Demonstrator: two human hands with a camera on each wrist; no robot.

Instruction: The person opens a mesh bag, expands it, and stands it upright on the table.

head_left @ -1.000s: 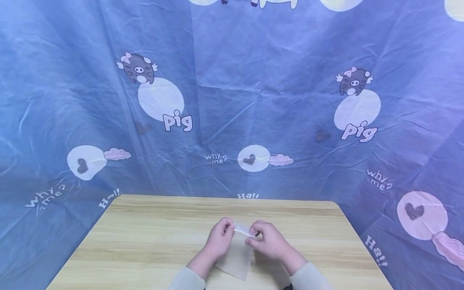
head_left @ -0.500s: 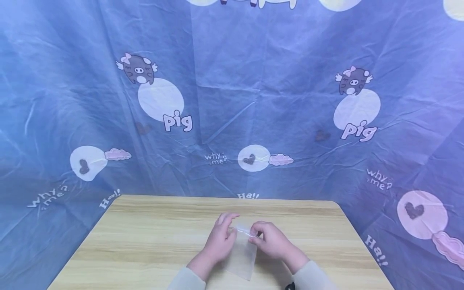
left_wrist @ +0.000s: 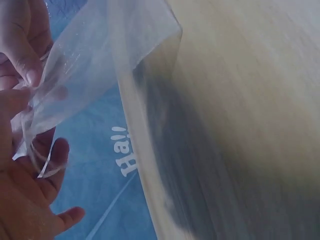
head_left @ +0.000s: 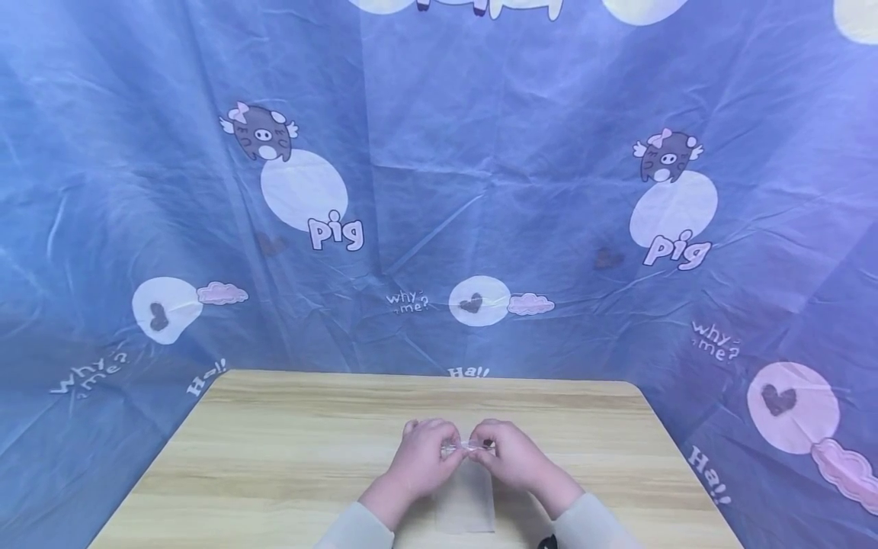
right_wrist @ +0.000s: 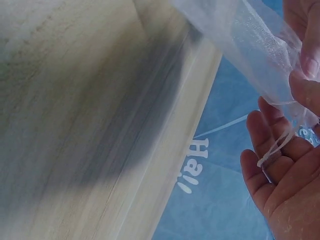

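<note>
A sheer white organza drawstring bag (head_left: 465, 507) hangs from both hands over the near part of the table. My left hand (head_left: 424, 457) pinches its top edge between thumb and fingers. On the other side my right hand (head_left: 516, 459) pinches the same edge, the two thumbs nearly meeting. The mouth is bunched between the fingertips. In the right wrist view, a thin white drawstring (right_wrist: 261, 163) with a knotted end lies across the right fingers. Another loop of drawstring (left_wrist: 44, 162) crosses the left fingers in the left wrist view. The bag looks flat and see-through.
The light wood-grain table (head_left: 288, 442) reaches back to a blue printed cloth (head_left: 439, 229) that hangs behind it and on both sides. A small black object (head_left: 547, 542) shows by the right sleeve (head_left: 593, 522).
My left hand let its fingers spread off the bag's top edge, then moved right and pinched it again beside the right hand. The mouth is now more bunched, and the bag hangs straighter.
</note>
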